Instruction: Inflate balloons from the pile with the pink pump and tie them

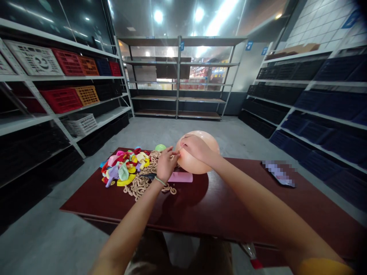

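Observation:
A large, inflated peach balloon [202, 162] is held above the dark red table [229, 206]. My left hand [167, 163] is at its left side, thumb and fingers pinched together where the balloon's neck seems to be. From the right, my right hand [194, 147] reaches across the balloon, its fingers closed at that same spot; the neck itself is mostly hidden. Below the hands lies a pink, tube-shaped object [183, 177] with a dark end, perhaps a hand pump. Beige curly cord [140, 187] spreads in a pile around my left wrist.
Several limp coloured balloons [123, 168] are heaped on the table's left. Behind the cord is a rounded green balloon [160, 147]. A phone [278, 173] lies at the right. Shelves with crates [61, 99] line the left; a bare-looking rack [177, 97] stands at the back.

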Demonstrator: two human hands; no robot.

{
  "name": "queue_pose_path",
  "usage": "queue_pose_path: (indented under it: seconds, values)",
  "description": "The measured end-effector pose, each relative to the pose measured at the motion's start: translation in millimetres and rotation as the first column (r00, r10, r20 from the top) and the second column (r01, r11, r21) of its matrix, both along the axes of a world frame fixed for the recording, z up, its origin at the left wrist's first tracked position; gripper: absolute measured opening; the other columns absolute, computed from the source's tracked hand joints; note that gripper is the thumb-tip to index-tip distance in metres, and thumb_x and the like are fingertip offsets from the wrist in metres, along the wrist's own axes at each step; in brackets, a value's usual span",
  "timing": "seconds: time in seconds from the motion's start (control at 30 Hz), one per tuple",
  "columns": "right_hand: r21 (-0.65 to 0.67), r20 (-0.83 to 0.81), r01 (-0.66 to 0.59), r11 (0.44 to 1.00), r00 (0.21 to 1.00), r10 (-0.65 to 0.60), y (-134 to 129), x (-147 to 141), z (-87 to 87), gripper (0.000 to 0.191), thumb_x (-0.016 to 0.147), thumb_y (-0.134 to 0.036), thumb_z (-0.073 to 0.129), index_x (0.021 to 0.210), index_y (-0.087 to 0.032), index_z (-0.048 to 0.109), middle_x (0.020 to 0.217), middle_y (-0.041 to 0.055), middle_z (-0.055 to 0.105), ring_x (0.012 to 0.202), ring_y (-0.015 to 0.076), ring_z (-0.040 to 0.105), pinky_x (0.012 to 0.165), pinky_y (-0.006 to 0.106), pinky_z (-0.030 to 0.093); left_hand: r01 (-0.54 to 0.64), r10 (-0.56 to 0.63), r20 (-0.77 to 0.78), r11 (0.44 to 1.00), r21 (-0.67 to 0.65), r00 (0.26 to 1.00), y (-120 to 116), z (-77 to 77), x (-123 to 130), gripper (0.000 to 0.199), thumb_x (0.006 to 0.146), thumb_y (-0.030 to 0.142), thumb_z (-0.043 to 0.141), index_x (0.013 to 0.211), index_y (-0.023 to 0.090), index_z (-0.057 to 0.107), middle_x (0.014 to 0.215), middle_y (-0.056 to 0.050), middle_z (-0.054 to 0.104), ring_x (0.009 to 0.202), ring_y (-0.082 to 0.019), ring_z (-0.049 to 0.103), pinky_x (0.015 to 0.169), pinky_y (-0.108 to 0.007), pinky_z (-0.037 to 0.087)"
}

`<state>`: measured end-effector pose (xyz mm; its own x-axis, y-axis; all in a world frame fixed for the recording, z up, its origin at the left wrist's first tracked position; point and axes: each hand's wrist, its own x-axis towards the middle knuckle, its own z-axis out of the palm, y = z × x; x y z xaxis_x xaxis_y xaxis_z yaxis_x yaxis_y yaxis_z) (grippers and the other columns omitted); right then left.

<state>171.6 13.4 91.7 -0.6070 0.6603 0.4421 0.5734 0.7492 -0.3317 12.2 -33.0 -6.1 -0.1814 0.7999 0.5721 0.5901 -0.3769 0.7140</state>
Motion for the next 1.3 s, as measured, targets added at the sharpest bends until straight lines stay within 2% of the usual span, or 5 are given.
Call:
queue_pose_path:
  seconds: [0.4, 0.77, 1.0, 1.13, 1.3]
  values:
    - [0.077, 0.033, 0.005, 0.997, 0.999, -0.008, -7.6, 7.4, -9.9, 0.03, 0.091, -0.014, 0.042, 0.077, -0.024, 0.066, 0.09, 0.0056, 0.065, 0.089, 0.0222, 0.058, 0.083, 0.037, 0.044, 0.106, -0.105, 0.019, 0.982, -0.157, 0.994, 6.3, 1.9, -9.8, 0.013, 0.082, 0.029, 0.067, 0.085, 0.02, 0.076, 0.085, -0.006, 0.074, 0.079, -0.02, 0.066, 0.077, -0.03, 0.048]
    - [0.054, -0.023, 0.134, 0.99, 0.991, -0.133, -23.6, 11.4, -8.2, 0.02, 0.095, -0.022, 0.039, 0.087, -0.023, 0.057, 0.092, 0.0069, 0.068, 0.082, 0.0222, 0.06, 0.073, 0.034, 0.042, 0.278, -0.086, 0.535, 0.916, -0.289, 0.84, 17.5, -18.2, -3.2, 0.022, 0.074, 0.037, 0.07, 0.075, 0.016, 0.071, 0.069, -0.004, 0.07, 0.061, -0.016, 0.063, 0.064, -0.028, 0.051]
    - [-0.366, -0.206, 0.155, 0.917, 0.948, -0.242, -25.7, 17.5, -30.0, 0.005, 0.092, -0.028, 0.047, 0.089, -0.025, 0.05, 0.078, 0.0016, 0.068, 0.058, 0.0156, 0.06, 0.057, 0.029, 0.046, 0.123, 0.015, 0.479, 0.959, -0.256, 0.878, 20.1, -7.2, -2.1, 0.024, 0.073, 0.039, 0.07, 0.076, 0.015, 0.071, 0.071, -0.005, 0.071, 0.064, -0.016, 0.064, 0.065, -0.027, 0.049]
    - [-0.605, -0.445, -0.011, 0.796, 0.834, -0.326, -13.7, 17.4, -50.7, 0.009, 0.089, -0.033, 0.05, 0.087, -0.024, 0.047, 0.089, 0.0046, 0.07, 0.078, 0.0173, 0.068, 0.066, 0.03, 0.054, 0.028, 0.048, 0.304, 0.97, -0.24, 0.951, 18.7, 17.1, -1.9, 0.023, 0.074, 0.039, 0.071, 0.074, 0.016, 0.071, 0.069, -0.005, 0.071, 0.066, -0.018, 0.064, 0.065, -0.027, 0.047]
    - [-0.695, -0.552, -0.105, 0.712, 0.712, -0.434, -4.9, 5.1, -67.2, 0.011, 0.09, -0.036, 0.043, 0.092, -0.025, 0.041, 0.104, 0.0081, 0.07, 0.098, 0.0176, 0.068, 0.081, 0.035, 0.055, 0.003, 0.024, 0.172, 0.988, -0.155, 0.985, 17.5, 36.4, 3.2, 0.019, 0.078, 0.035, 0.068, 0.078, 0.017, 0.072, 0.073, -0.005, 0.073, 0.069, -0.018, 0.065, 0.067, -0.027, 0.045]
